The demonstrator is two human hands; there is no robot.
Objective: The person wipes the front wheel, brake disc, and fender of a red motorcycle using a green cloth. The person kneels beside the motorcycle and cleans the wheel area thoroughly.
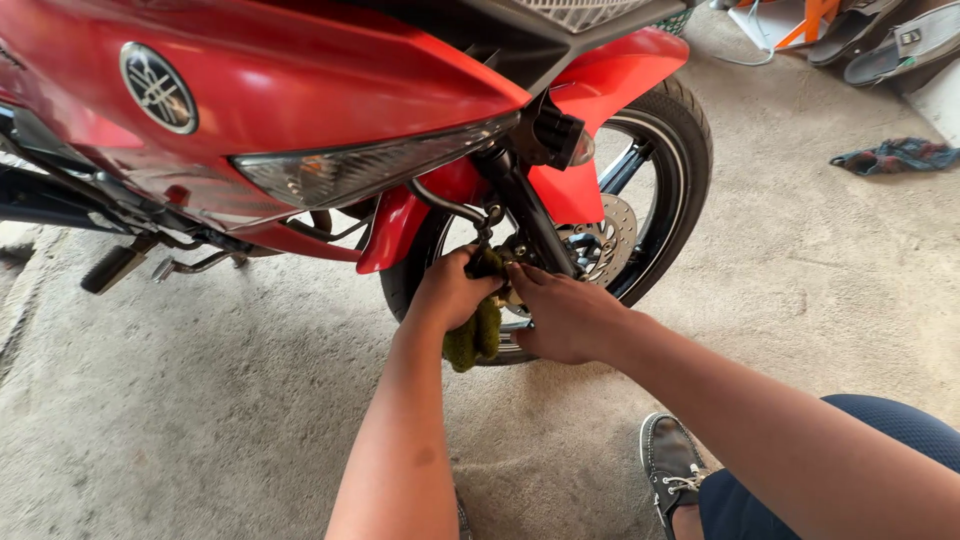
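Note:
A red motorcycle (300, 80) stands in front of me, its front wheel (680, 150) turned to the right. My left hand (450, 292) grips an olive-green rag (478, 335) and presses it against the lower fork leg (530, 215) near the wheel hub. My right hand (570, 315) rests beside it, fingers laid on the same spot next to the brake disc (605, 245). Part of the rag hangs below my left hand.
A footpeg (115, 268) sticks out at the left under the fairing. A crumpled dark cloth (895, 155) lies on the concrete floor (200, 400) at the right. Sandals (890, 40) sit at the top right. My shoe (672, 465) is at the bottom.

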